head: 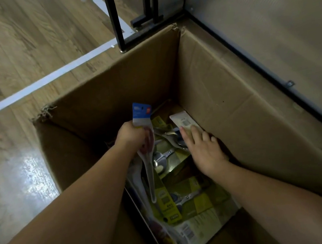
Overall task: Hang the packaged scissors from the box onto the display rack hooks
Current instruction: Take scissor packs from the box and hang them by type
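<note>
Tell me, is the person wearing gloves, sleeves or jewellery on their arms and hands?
No. Both forearms are bare as far as the view shows, with no sleeves visible. The left hand and right hand wear no gloves, rings, watch or bracelet.

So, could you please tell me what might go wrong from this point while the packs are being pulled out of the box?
1. The left hand grips a blue-topped pack whose long tip still reaches among the loose packs; lifting may snag or drag them.
2. The right hand rests flat on a pale pack against the box wall, a position from which it may be awkward to grasp.
</note>
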Motion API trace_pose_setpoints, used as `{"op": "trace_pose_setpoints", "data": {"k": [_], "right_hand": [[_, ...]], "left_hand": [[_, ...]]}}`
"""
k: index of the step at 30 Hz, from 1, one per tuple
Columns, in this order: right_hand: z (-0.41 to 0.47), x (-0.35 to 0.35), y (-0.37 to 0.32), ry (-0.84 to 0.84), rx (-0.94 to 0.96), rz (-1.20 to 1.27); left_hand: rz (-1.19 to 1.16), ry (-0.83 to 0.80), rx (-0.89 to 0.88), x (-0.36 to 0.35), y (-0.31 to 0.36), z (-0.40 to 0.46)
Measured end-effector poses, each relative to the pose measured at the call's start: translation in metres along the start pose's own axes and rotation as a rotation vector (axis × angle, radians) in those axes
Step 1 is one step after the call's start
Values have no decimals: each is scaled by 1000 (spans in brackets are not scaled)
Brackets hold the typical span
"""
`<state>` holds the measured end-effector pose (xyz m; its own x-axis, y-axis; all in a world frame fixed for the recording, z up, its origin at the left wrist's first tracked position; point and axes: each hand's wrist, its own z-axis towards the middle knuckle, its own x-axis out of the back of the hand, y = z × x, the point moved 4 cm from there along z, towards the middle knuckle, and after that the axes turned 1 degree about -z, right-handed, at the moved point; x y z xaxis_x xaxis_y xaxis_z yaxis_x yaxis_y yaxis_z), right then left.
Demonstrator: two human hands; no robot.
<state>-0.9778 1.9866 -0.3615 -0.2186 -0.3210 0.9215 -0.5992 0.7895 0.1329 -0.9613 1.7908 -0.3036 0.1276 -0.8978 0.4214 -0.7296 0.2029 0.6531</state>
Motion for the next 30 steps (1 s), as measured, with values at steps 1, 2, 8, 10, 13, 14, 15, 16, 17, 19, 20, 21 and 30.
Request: {"op": "trace_pose_setpoints", "data": {"k": [1,2,8,10,13,14,15,16,17,19,20,21,30], "right_hand": [[4,0,-3,20,20,-12],[9,1,-6,30,40,-19],[44,19,-28,-66,87,-113],[51,30,-27,-47,105,-143],[47,45,-27,-79,201,-269],[43,50,-28,-102,248,-321],[39,55,-28,-124,290,-364],[35,61,-29,-145,333,-384],[32,68,-30,-159,377,-370],[22,82,-34,-206,419,-271],[17,83,-35,-238,401,-223],[13,81,-36,-254,362,-182],[26,30,-27,-264,97,-150]], "left_hand": [[1,-2,-13,0,0,0],[1,-6,-24,-1,0,0],[23,1,-26,-4,-2,-4],[34,6,-34,-3,-1,-6],[60,-12,-25,-2,2,-11],[70,-16,-18,-1,3,-15],[83,-20,-16,-1,4,-19],[94,-21,-18,0,5,-23],[98,-23,-17,2,6,-28],[97,-34,3,6,10,-40],[100,-36,12,9,12,-46],[99,-34,22,13,14,-50],[103,97,74,43,6,-19]]}}
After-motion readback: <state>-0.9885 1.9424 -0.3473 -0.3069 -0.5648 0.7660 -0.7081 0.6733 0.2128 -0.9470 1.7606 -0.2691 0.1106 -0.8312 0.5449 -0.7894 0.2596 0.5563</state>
